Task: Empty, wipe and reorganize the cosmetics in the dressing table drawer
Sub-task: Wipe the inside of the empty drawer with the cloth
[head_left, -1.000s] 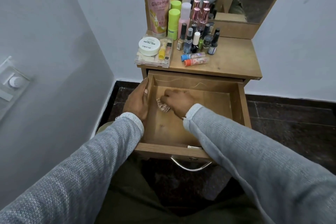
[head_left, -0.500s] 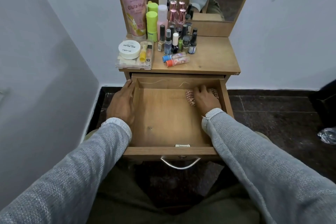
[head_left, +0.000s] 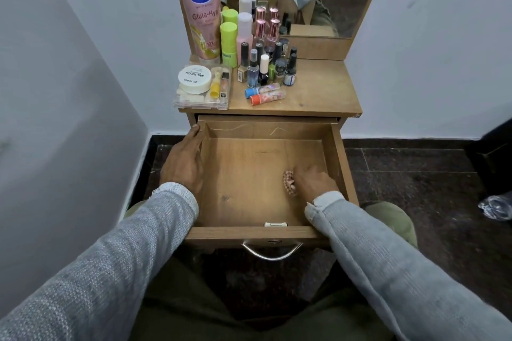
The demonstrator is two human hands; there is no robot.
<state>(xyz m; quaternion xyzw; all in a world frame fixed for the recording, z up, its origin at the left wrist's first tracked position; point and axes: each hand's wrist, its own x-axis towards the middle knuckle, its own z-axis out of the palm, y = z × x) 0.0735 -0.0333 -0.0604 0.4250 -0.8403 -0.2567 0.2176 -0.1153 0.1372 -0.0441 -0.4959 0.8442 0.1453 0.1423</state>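
The tall pink squeeze tube (head_left: 201, 12) standing at the far left of the wooden tabletop carries a blue oval badge reading "Vaseline", with "Gluta-Hya" printed below it and "10X" near its foot. The round white jar lid (head_left: 194, 78), lying on the clear plastic box near the left front edge, reads "NAL POLISH" and "zudio", the letters upside down from here. Other bottle labels are too small to read.

A: Left hand (head_left: 184, 165) is lying flat, fingers straight and pointing forward, grey sleeve down to the wrist.

B: Right hand (head_left: 311, 181) is reaching in palm down, fingers bunching over something small, arm angling inward.
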